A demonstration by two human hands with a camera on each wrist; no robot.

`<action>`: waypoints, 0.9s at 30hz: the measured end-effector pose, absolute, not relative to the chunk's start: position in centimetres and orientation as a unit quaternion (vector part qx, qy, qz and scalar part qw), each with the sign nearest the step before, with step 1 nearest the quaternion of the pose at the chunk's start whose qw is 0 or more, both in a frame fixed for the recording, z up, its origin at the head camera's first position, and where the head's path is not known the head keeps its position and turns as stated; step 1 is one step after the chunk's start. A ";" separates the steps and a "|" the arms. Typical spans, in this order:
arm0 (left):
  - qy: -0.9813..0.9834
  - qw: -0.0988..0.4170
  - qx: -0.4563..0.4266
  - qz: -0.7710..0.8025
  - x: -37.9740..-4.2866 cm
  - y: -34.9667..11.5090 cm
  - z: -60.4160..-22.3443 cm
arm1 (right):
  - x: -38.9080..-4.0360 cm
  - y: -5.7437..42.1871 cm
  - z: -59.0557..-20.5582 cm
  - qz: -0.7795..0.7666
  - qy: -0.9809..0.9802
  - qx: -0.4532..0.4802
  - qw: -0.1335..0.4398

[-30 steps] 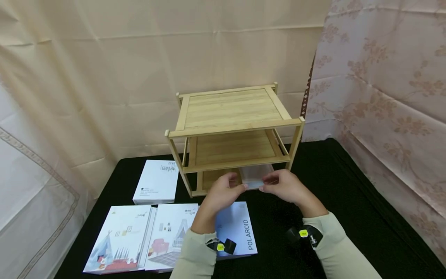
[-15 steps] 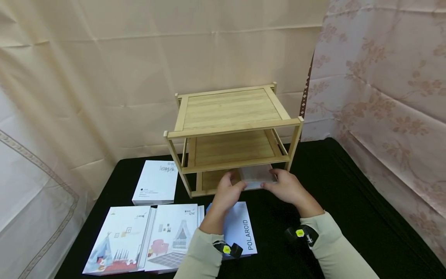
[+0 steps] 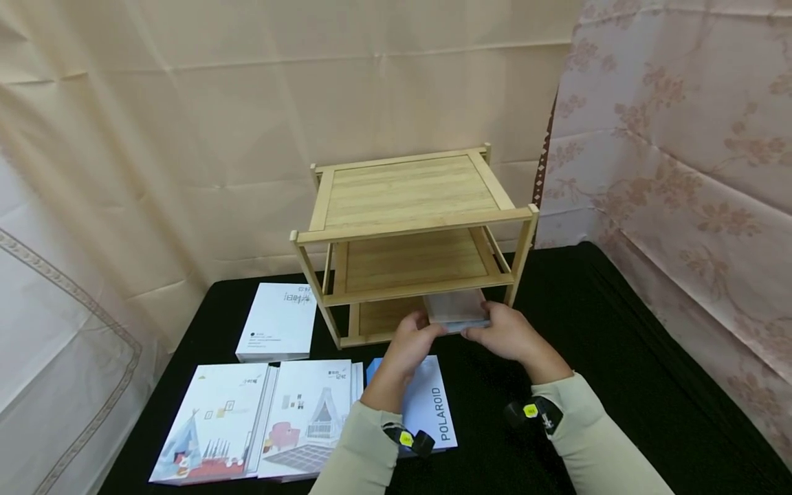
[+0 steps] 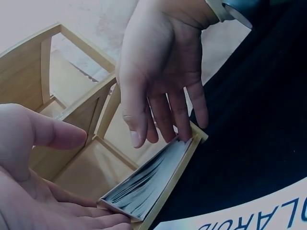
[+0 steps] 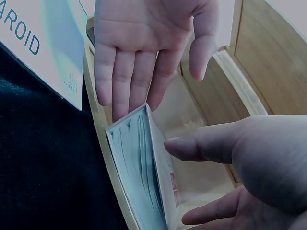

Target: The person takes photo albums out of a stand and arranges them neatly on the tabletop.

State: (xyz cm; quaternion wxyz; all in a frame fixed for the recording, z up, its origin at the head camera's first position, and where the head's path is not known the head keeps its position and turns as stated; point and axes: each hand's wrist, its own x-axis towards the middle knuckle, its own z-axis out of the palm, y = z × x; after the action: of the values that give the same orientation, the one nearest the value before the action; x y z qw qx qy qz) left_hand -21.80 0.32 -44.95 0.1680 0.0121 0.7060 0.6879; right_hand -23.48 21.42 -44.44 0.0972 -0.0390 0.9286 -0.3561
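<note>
A pale, thick album-like book [image 3: 458,307] lies at the right end of the bottom shelf of a light wooden three-tier rack [image 3: 408,227], its page edges [image 4: 151,182] facing forward. My left hand [image 3: 408,344] is at the book's left end, fingers straight along it and thumb raised apart in the left wrist view. At the opposite end is my right hand [image 3: 510,333], its fingers extended beside the book, with the thumb [image 5: 192,146] above the cover. Neither hand curls round it. The book's far part is hidden under the middle shelf.
A POLAROID book [image 3: 428,405] lies partly behind my left forearm. Two illustrated books [image 3: 213,419] lie side by side at front left, with further covers under them. Behind them is another white book [image 3: 278,322]. All rest on a black cloth [image 3: 619,378]; beige curtains [image 3: 247,137] hang behind.
My left hand and wrist have shifted right, uncovering more of the illustrated book. The right hand has moved slightly left. The book stays on the bottom shelf between them.
</note>
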 end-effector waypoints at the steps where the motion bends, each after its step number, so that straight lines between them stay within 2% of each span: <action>1: 0.705 0.168 0.013 0.689 -21.8 0.3 -44.9 | -23.5 21.4 -44.4 -0.356 0.929 -0.039 0.094; 15: 0.731 0.158 0.000 0.664 -21.9 0.1 -44.9 | -23.1 21.5 -44.1 -0.308 0.949 -0.027 0.065; 27: 0.736 0.152 -0.007 0.660 -21.7 0.0 -44.5 | -23.0 21.4 -43.9 -0.316 0.944 0.003 0.095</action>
State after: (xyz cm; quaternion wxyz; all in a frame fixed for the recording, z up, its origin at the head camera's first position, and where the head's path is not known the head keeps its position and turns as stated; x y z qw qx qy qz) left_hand -21.71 -0.04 -44.54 0.1520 -0.0075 0.7359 0.6598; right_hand -23.04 21.40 -43.94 0.0952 0.0034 0.9439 -0.3162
